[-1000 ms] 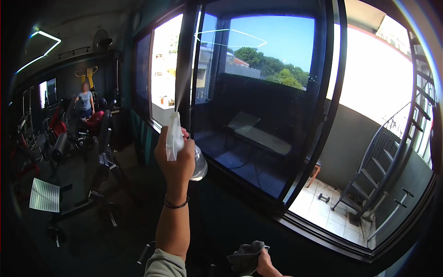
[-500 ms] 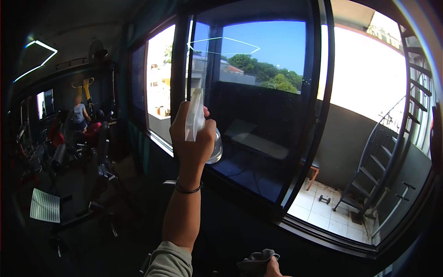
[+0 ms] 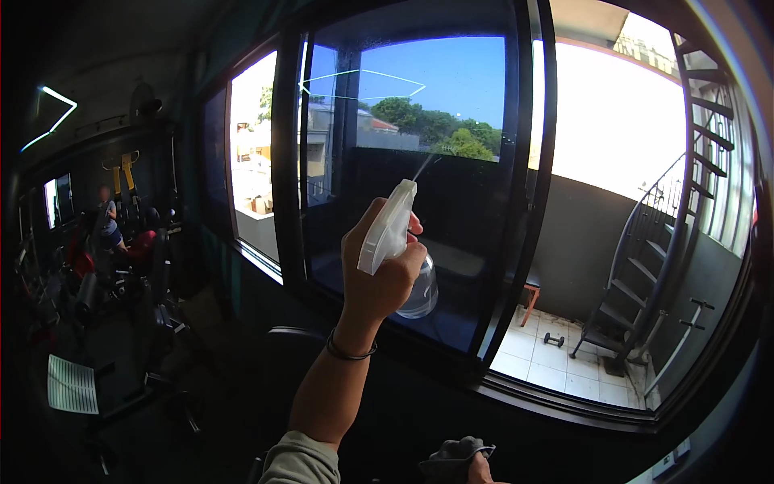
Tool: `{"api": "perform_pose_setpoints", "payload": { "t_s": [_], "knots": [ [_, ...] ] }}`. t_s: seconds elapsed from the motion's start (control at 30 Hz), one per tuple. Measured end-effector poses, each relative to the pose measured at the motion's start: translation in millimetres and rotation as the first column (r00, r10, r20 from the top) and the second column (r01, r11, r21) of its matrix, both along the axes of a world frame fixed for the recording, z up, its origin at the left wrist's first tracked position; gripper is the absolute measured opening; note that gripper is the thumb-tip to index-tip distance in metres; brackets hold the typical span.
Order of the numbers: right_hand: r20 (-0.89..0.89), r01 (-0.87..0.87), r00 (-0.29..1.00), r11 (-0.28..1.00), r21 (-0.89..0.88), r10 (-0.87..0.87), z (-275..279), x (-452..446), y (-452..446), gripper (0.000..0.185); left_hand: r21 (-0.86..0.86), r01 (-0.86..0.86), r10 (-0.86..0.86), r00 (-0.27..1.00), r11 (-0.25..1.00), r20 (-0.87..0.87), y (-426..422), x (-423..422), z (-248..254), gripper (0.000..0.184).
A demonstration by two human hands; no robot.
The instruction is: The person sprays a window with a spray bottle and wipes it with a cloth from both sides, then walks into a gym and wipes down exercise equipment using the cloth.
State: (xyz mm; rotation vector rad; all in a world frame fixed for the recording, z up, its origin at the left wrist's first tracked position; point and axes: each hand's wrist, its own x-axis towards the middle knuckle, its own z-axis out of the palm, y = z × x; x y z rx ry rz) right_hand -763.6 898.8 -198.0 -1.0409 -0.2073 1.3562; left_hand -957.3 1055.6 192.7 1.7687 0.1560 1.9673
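My left hand (image 3: 375, 278) is raised before the window with its fingers wrapped round the neck of a spray bottle (image 3: 389, 230). The bottle has a white trigger head and a clear body, partly hidden behind the hand. A thin streak of spray leaves the nozzle towards the dark glass pane (image 3: 435, 97). Low in the view, my right hand (image 3: 480, 470) grips a grey cloth (image 3: 453, 460); most of that hand is cut off by the bottom edge.
A dark frame (image 3: 538, 177) borders the sliding pane, with an opening to its right. Beyond it are a spiral staircase (image 3: 641, 266), a dumbbell (image 3: 554, 340) and a tiled floor (image 3: 528, 363). Gym machines (image 3: 121, 274) and another person (image 3: 109, 222) are at the left.
My left hand and the spray bottle have shifted right and slightly down across the pane, the nozzle now tilted right. Spray has appeared at the nozzle. The view has turned slightly right.
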Motion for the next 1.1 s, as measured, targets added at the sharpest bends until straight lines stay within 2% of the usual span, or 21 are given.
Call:
{"api": "perform_pose_setpoints", "payload": {
  "t_s": [0.1,0.17,0.23,0.3,0.33,0.37,0.43,0.5,0.57,0.63,0.67,0.7,0.73,0.8,0.87,0.93,1.0,1.03,1.1],
  "knots": [
    [0.082,0.034,0.996,0.996,0.08,-0.041,2.7,7.3,4.1,0.034,-0.002,-0.007,0.007,1.0,1.0,-0.005,-6.9,-3.9,10.0,0.042],
    [0.293,0.064,0.947,0.97,0.234,-0.133,3.3,16.7,7.6,0.033,0.01,0.012,-0.013,0.997,1.0,0.072,-4.6,-5.1,11.9,0.041],
    [0.563,0.063,0.755,0.892,0.447,-0.336,9.8,29.0,19.1,0.032,0.016,0.002,-0.003,0.995,1.0,0.095,-1.1,-9.9,9.2,0.04],
    [0.704,-0.008,0.446,0.784,0.621,-0.553,33.9,46.1,42.1,0.032,-0.008,-0.022,0.022,0.996,1.0,0.088,-3.4,-15.2,2.1,0.039],
    [0.699,-0.064,0.284,0.715,0.697,-0.656,49.8,52.2,59.1,0.031,-0.015,-0.036,0.037,0.995,0.999,0.09,-3.1,-17.6,-3.0,0.039],
    [0.752,-0.084,0.201,0.753,0.652,-0.628,69.7,65.8,72.0,0.03,-0.042,-0.025,0.028,0.996,0.999,0.09,-1.6,-19.9,-9.1,0.038],
    [0.83,-0.145,-0.062,0.828,0.542,-0.555,117.3,85.9,114.0,0.029,-0.098,-0.004,0.013,0.996,0.995,0.093,3.0,-24.7,-22.4,0.036],
    [0.817,-0.168,-0.265,0.858,0.485,-0.513,171.5,92.2,157.5,0.032,-0.099,-0.075,0.082,0.994,0.992,0.074,6.1,-31.9,-35.3,0.035],
    [0.769,-0.124,-0.444,0.882,0.455,-0.459,269.7,67.3,190.8,0.043,-0.114,-0.113,0.124,0.988,0.987,0.091,10.0,-38.1,-49.0,0.032],
    [0.646,-0.112,-0.293,0.696,0.709,-0.705,325.2,55.0,243.9,0.049,-0.155,-0.123,0.139,0.985,0.98,0.098,12.1,-46.9,-61.5,0.03],
    [0.55,0.005,-0.578,0.671,0.741,-0.603,336.5,69.4,283.5,0.052,-0.19,-0.12,0.141,0.985,0.974,0.1,14.7,-51.7,-68.6,0.03],
    [0.449,0.142,-0.794,0.594,0.792,-0.41,348.0,83.5,322.6,0.055,-0.194,-0.147,0.167,0.982,0.97,0.092,20.2,-56.8,-76.5,0.029],
    [0.23,0.321,-0.942,0.453,0.832,0.245,353.3,108.5,368.8,0.058,-0.197,-0.174,0.194,0.977,0.965,0.085,26.5,-61.8,-84.6,0.029],
    [0.298,0.325,-0.945,0.519,0.791,0.138,402.5,129.9,407.4,0.061,-0.232,-0.23,0.251,0.966,0.945,0.066,36.0,-71.8,-97.7,0.028],
    [0.385,0.343,-0.922,0.563,0.752,0.047,453.7,106.8,412.7,0.065,-0.291,-0.317,0.338,0.941,0.903,0.027,47.9,-81.7,-112.2,0.027],
    [0.323,0.304,-0.946,0.423,0.854,0.026,520.9,114.6,440.3,0.068,-0.343,-0.378,0.411,0.911,0.86,0.026,64.4,-84.4,-126.0,0.028],
    [0.253,0.221,-0.966,0.355,0.909,-0.047,586.8,113.4,442.9,0.075,-0.366,-0.463,0.502,0.865,0.807,0.013,84.4,-87.0,-139.2,0.029],
    [0.211,0.173,-0.974,0.331,0.928,-0.081,615.9,108.6,443.3,0.078,-0.41,-0.4,0.483,0.868,0.82,0.119,100.0,-85.8,-150.9,0.029],
    [0.129,0.088,-0.983,0.286,0.954,-0.128,667.7,96.8,448.8,0.085,-0.455,-0.413,0.519,0.844,0.789,0.133,124.3,-83.9,-156.7,0.028]
  ]
}}
